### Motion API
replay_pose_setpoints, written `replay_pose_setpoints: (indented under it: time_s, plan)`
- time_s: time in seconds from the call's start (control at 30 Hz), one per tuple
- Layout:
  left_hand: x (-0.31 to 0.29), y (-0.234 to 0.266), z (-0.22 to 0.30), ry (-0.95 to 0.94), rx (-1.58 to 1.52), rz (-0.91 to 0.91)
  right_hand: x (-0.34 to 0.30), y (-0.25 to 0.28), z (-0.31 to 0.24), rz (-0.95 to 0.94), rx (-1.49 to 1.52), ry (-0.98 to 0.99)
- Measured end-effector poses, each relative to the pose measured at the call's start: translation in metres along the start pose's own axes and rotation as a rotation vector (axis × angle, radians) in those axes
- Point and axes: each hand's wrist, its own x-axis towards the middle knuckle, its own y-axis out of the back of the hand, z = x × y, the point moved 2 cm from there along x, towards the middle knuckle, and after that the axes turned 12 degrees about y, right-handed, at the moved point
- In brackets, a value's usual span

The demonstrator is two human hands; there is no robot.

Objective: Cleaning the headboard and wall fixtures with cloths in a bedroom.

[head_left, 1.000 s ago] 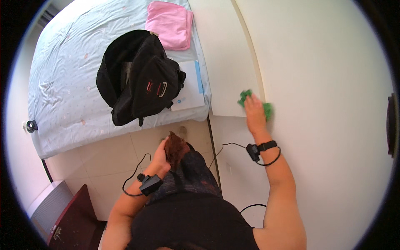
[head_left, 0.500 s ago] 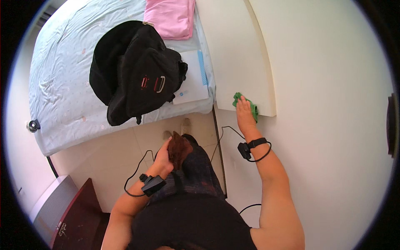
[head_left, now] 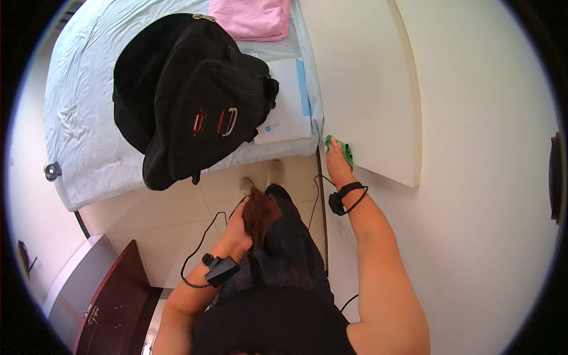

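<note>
My right hand (head_left: 338, 163) presses a crumpled green cloth (head_left: 348, 155) against the near edge of the white panel (head_left: 370, 89) beside the bed. Its fingers lie over the cloth, close to the panel's left corner by the mattress. Lower down, my left hand (head_left: 239, 226) grips a dark brown cloth (head_left: 260, 216), which hangs in front of my trouser leg. My left fingers are partly hidden behind that cloth. Each wrist wears a strap with a small black device and a cable.
A black backpack (head_left: 207, 100) rests on the bed with its light blue sheet (head_left: 83, 112). Beside it lie a flat white box (head_left: 287, 118) and folded pink fabric (head_left: 254, 18). A dark red wooden board (head_left: 115, 296) leans at the lower left. The white wall (head_left: 473, 236) bounds the right side.
My right hand and the green cloth have slid left along the panel's near edge, toward the mattress. My left hand still holds the brown cloth. The whole view has shifted slightly.
</note>
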Motion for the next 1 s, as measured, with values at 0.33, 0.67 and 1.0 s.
replay_pose_setpoints:
  time_s: [0.33, 0.67, 1.0]
  plan:
    - [0.009, 0.0, -0.004, 0.015, 0.019, 0.013, 0.055, 0.043, 0.078, 0.126, -0.149, -0.091]
    - [0.024, -0.007, -0.007, 0.011, -0.018, -0.047, 0.052, 0.007, 0.027, -0.079, -0.446, 0.123]
    - [0.004, -0.014, -0.006, -0.006, 0.065, -0.045, 0.001, -0.011, 0.002, -0.102, -0.188, 0.186]
